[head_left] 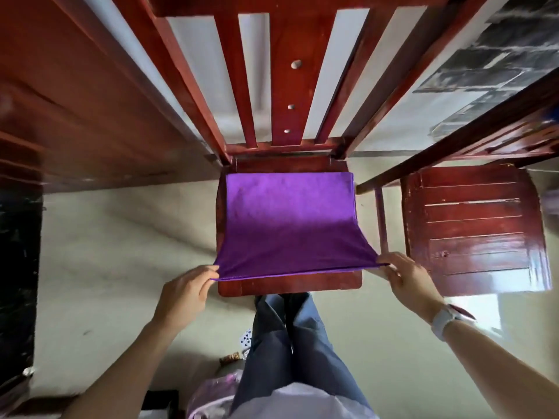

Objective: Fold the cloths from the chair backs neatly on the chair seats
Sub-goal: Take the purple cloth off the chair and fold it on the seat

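A purple cloth (pixel 289 225) lies spread over the seat of a red-brown wooden chair (pixel 290 287) in the middle of the view. Its far edge rests near the slatted chair back (pixel 281 86). My left hand (pixel 184 294) pinches the cloth's near left corner and my right hand (pixel 406 275) pinches the near right corner. Both corners are pulled outward past the seat's sides, so the near edge is stretched taut just above the seat front. The cloth appears doubled, with a folded edge at the back.
A second wooden chair with a bare slatted seat (pixel 475 228) stands close on the right. A dark wooden surface (pixel 75 101) fills the upper left. My legs (pixel 290 343) are right in front of the chair, on a pale floor (pixel 121 252).
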